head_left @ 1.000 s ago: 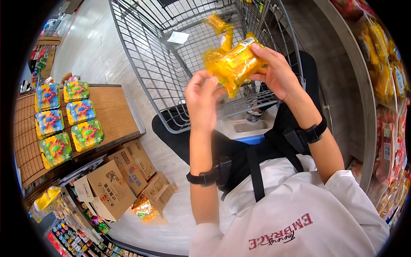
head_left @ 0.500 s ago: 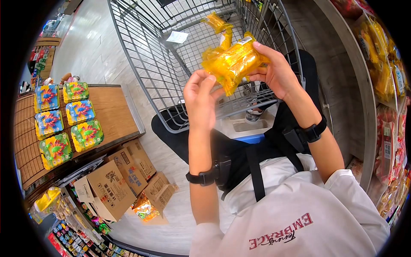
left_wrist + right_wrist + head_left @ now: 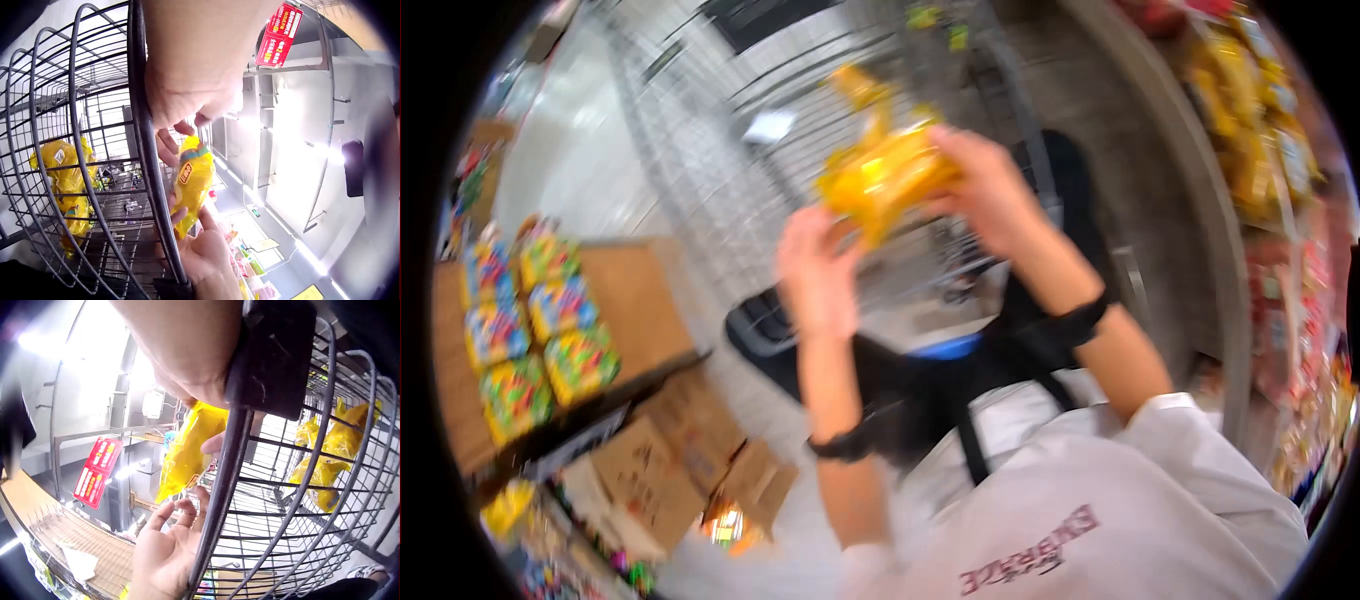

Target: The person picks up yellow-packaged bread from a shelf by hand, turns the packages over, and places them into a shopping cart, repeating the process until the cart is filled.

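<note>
A shiny yellow packet (image 3: 890, 175) is held above the shopping cart's near end, blurred in the head view. My right hand (image 3: 995, 195) grips its right side, thumb on top. At its lower left end, my left hand (image 3: 820, 275) has loosely bent fingers close to or touching the wrapper. The left wrist view shows the packet (image 3: 194, 178) between the left hand (image 3: 194, 94) above and the right hand (image 3: 209, 253) below. In the right wrist view, the left palm (image 3: 169, 550) faces up under the packet (image 3: 190, 447).
More yellow packets (image 3: 860, 85) and a white paper (image 3: 770, 126) lie in the wire cart (image 3: 134, 125). Colourful packs (image 3: 580, 360) stand on a wooden display at left, above cardboard boxes (image 3: 645, 475). Shelves with yellow bags (image 3: 1245, 130) line the right side.
The head view has shifted and blurred, so cart, hands and packet appear further left and lower. The hands keep much the same placement on or beside the packet.
</note>
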`<state>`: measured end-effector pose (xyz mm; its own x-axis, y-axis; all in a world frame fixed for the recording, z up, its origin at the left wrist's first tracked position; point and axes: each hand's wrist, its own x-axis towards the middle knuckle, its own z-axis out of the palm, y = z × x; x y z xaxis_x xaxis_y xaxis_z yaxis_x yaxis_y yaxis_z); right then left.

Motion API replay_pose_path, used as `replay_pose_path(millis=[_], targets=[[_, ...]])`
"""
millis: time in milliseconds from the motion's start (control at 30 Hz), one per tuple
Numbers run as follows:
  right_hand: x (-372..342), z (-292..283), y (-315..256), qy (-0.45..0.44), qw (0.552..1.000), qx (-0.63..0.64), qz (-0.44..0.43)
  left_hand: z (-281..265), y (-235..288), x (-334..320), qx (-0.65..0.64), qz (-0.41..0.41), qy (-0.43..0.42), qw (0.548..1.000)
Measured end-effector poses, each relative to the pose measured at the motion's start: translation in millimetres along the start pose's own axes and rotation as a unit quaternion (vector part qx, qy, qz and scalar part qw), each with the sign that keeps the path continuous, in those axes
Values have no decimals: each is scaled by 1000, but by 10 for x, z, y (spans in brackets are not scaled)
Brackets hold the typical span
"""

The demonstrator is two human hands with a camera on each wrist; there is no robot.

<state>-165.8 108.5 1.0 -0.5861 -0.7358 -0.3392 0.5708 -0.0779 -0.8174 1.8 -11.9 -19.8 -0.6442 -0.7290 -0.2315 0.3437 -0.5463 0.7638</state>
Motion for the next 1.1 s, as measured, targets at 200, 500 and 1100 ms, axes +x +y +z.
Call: replay_pose_path(millis=[200, 500, 1100], targets=[[-642, -29, -773, 150, 824, -431, -337, -9, 20, 111, 56, 5, 93, 994], [-1549, -2194, -3408, 424, 414, -804, -38, 139, 15, 35, 79, 5, -7, 997], [-1757, -2269, -4011, 232, 564, -789, 78, 120, 4, 34, 58, -1, -36, 998]])
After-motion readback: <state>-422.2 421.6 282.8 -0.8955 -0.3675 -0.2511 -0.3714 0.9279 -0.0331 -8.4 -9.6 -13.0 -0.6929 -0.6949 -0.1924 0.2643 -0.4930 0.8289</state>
